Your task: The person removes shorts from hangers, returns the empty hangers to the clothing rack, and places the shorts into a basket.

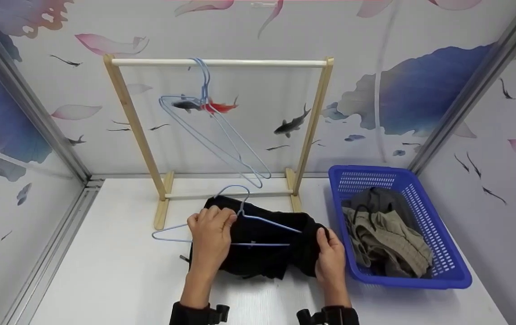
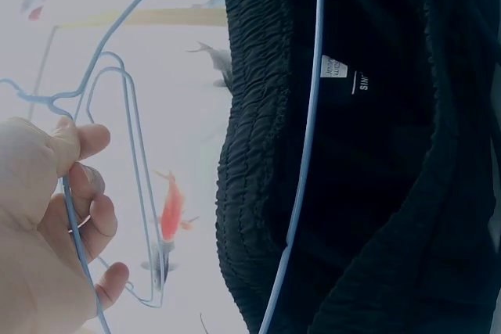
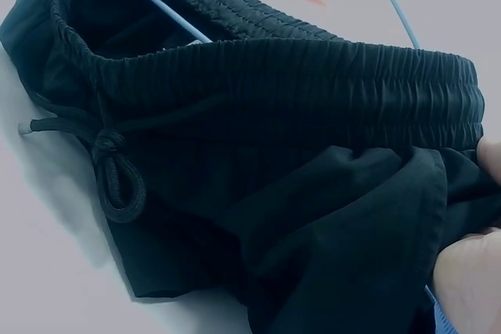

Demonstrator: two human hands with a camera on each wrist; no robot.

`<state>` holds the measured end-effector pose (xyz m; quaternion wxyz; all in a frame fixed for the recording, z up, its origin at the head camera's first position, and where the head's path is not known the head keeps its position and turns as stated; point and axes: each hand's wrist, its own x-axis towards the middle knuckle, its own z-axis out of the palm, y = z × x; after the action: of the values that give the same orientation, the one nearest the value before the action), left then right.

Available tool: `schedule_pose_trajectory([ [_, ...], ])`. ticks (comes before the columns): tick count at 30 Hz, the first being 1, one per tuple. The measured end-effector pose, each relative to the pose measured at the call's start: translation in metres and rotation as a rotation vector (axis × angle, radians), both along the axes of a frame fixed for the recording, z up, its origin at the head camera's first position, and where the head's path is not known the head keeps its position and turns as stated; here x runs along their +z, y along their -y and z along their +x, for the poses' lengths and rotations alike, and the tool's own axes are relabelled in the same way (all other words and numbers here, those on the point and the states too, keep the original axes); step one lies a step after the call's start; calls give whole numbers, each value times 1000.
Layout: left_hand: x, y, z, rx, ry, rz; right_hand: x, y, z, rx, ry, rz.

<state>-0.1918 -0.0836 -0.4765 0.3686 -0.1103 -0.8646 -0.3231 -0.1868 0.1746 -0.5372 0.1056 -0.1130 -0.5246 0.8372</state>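
Note:
A light-blue wire hanger (image 1: 269,220) is gripped just beside its hook by my left hand (image 1: 210,234); the left wrist view shows the fingers (image 2: 98,217) curled round the wire. Black drawstring pants (image 1: 258,264) with a gathered elastic waistband (image 3: 313,87) lie around it. The hanger's right end goes inside the waistband at the right side, while its left end sticks out past the pants on the left. My right hand (image 1: 331,255) pinches the pants at their right side, thumb on top. A tied drawstring (image 3: 117,170) hangs at the front. The pants' legs are mostly folded out of sight.
A wooden rack (image 1: 314,117) with a white top rail (image 1: 262,63) stands behind the hands. Light-blue hangers (image 1: 239,153) hang from the rail. At the right, a blue plastic basket (image 1: 458,275) holds grey and khaki clothes (image 1: 388,239). Patterned panels (image 1: 248,135) enclose the white table (image 1: 104,271).

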Motion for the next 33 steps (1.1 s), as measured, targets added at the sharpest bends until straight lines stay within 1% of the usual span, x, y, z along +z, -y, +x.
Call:
schedule_pose_trajectory([
  [7,1,3,1,5,13,2,-6,-1,0,9,17,1],
  [15,4,5,2,6,22,6,-9,-1,0,0,31,-11],
  [21,3,9,2,9,8,8,-10,-1,1,6,58,11],
  [25,2,12,2,16,0,15,-11,-2,1,-19,74,17],
  [33,3,17,2,22,2,17,-14,-2,-2,-81,76,56],
])
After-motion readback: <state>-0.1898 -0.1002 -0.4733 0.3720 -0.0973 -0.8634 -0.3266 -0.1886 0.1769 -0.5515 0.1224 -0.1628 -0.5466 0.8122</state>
